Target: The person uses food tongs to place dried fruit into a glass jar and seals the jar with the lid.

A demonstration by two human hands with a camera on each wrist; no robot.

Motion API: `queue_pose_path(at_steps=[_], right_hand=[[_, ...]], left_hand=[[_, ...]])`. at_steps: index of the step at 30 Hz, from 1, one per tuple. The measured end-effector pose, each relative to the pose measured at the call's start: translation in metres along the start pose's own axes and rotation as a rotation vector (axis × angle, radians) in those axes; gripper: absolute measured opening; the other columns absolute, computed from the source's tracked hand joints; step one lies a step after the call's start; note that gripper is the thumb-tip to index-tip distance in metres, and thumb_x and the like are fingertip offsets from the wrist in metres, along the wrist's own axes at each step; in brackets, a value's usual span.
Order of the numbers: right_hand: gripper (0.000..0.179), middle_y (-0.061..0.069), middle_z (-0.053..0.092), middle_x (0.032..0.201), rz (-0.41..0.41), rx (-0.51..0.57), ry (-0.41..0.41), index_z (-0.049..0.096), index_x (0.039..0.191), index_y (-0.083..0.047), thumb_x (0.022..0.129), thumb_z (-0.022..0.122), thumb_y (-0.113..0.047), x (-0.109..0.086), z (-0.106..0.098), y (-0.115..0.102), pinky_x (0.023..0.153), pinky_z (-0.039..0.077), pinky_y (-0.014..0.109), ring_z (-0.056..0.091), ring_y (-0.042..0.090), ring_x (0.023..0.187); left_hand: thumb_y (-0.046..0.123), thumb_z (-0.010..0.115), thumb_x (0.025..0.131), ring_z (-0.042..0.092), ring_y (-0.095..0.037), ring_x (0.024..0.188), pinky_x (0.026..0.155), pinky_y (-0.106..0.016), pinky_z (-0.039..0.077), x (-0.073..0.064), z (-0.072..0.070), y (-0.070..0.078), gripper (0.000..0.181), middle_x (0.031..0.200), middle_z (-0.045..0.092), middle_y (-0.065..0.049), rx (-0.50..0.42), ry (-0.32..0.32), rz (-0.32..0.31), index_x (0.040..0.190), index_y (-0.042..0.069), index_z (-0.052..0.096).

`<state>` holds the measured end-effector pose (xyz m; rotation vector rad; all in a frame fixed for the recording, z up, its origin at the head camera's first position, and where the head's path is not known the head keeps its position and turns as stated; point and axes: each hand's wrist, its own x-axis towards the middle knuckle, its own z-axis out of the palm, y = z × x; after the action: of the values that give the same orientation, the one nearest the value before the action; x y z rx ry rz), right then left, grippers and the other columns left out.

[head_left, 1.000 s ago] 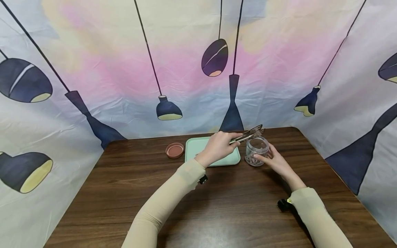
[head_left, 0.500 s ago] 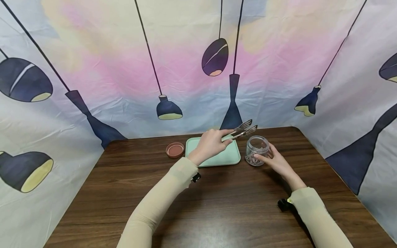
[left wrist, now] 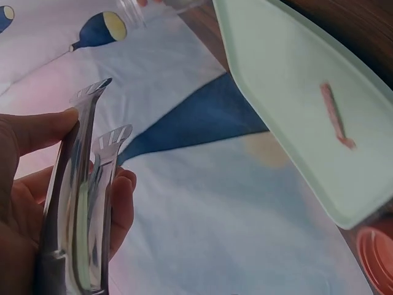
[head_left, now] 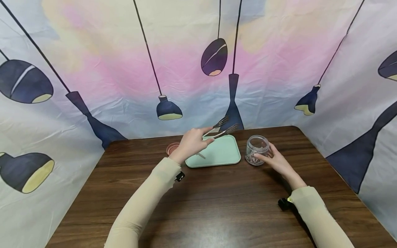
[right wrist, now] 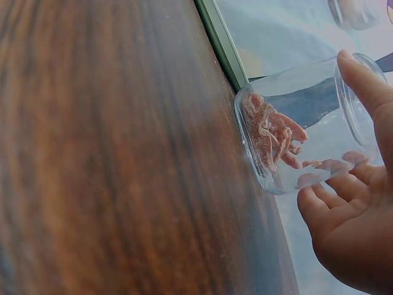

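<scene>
My left hand [head_left: 191, 142] holds a pair of metal tongs [head_left: 224, 132] above the left part of a pale green tray [head_left: 221, 153]. The tongs' two slotted ends stand apart, and nothing shows between them in the left wrist view. One thin reddish strip [left wrist: 336, 117] lies on the tray. To the tray's right, my right hand [head_left: 276, 161] grips an upright, lidless clear jar [head_left: 255, 147] from its right side, thumb in front. Several wrinkled reddish dried strips [right wrist: 270, 132] are heaped at the jar's bottom, as the right wrist view shows.
A round red-brown lid [left wrist: 377, 261] lies left of the tray, partly hidden by my left hand in the head view. The dark wooden table [head_left: 217, 203] runs back to a cloth backdrop [head_left: 118, 86] printed with lamps.
My left hand and the tongs have moved left, from above the jar to above the tray. The strip on the tray shows more clearly. My right hand and the jar stay put.
</scene>
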<state>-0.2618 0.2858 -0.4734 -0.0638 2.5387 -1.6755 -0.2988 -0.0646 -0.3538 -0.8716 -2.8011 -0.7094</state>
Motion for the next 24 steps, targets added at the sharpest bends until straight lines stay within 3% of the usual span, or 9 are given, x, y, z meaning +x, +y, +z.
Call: queue_pose_path(at_steps=[4, 5, 9, 13, 20, 24], right_hand=[[0.103, 0.026, 0.011, 0.164, 0.003, 0.014, -0.008, -0.004, 0.163, -0.016, 0.096, 0.069, -0.042, 0.002, 0.001, 0.003, 0.114, 0.023, 0.062, 0.014, 0.046, 0.150], [0.103, 0.027, 0.011, 0.164, 0.001, 0.019, -0.009, -0.004, 0.163, -0.016, 0.096, 0.069, -0.041, 0.002, 0.002, 0.003, 0.114, 0.023, 0.063, 0.014, 0.046, 0.150], [0.102, 0.027, 0.011, 0.164, -0.006, 0.024, -0.007, -0.004, 0.164, -0.016, 0.096, 0.070, -0.040, 0.002, 0.002, 0.004, 0.114, 0.023, 0.063, 0.014, 0.046, 0.150], [0.104, 0.026, 0.011, 0.165, -0.005, 0.015, -0.004, -0.003, 0.164, -0.017, 0.095, 0.070, -0.044, 0.000, 0.004, 0.002, 0.114, 0.024, 0.062, 0.015, 0.046, 0.150], [0.104, 0.024, 0.014, 0.165, -0.019, 0.000, 0.004, -0.001, 0.164, -0.017, 0.094, 0.070, -0.048, -0.002, 0.003, -0.001, 0.112, 0.026, 0.063, 0.017, 0.047, 0.149], [0.104, 0.024, 0.015, 0.165, -0.028, -0.012, 0.004, -0.002, 0.164, -0.017, 0.095, 0.069, -0.047, -0.001, 0.001, -0.001, 0.112, 0.027, 0.064, 0.018, 0.047, 0.149]], left_hand=[[0.034, 0.066, 0.099, 0.026, -0.012, 0.043, 0.048, -0.031, 0.028, -0.008, -0.003, -0.011, 0.054, 0.049, 0.049, -0.005, 0.020, -0.010, -0.032, 0.148, 0.018, 0.054], [0.036, 0.065, 0.099, 0.034, -0.012, 0.044, 0.050, -0.032, 0.033, -0.011, -0.004, -0.014, 0.055, 0.057, 0.058, -0.007, 0.026, -0.015, -0.041, 0.149, 0.018, 0.053], [0.037, 0.066, 0.099, 0.044, -0.015, 0.048, 0.055, -0.035, 0.039, -0.021, -0.007, -0.024, 0.057, 0.067, 0.062, -0.008, 0.046, -0.024, -0.077, 0.150, 0.016, 0.051], [0.037, 0.068, 0.097, 0.037, -0.015, 0.045, 0.052, -0.034, 0.035, -0.034, -0.010, -0.037, 0.059, 0.054, 0.052, -0.003, 0.056, -0.019, -0.107, 0.149, 0.015, 0.052], [0.035, 0.072, 0.095, 0.050, -0.012, 0.055, 0.054, -0.034, 0.040, -0.058, -0.012, -0.060, 0.058, 0.071, 0.061, 0.005, 0.025, 0.002, -0.158, 0.146, 0.012, 0.056], [0.036, 0.072, 0.093, 0.044, -0.014, 0.050, 0.053, -0.034, 0.037, -0.069, -0.013, -0.069, 0.059, 0.063, 0.059, 0.003, 0.031, -0.014, -0.197, 0.145, 0.012, 0.057]])
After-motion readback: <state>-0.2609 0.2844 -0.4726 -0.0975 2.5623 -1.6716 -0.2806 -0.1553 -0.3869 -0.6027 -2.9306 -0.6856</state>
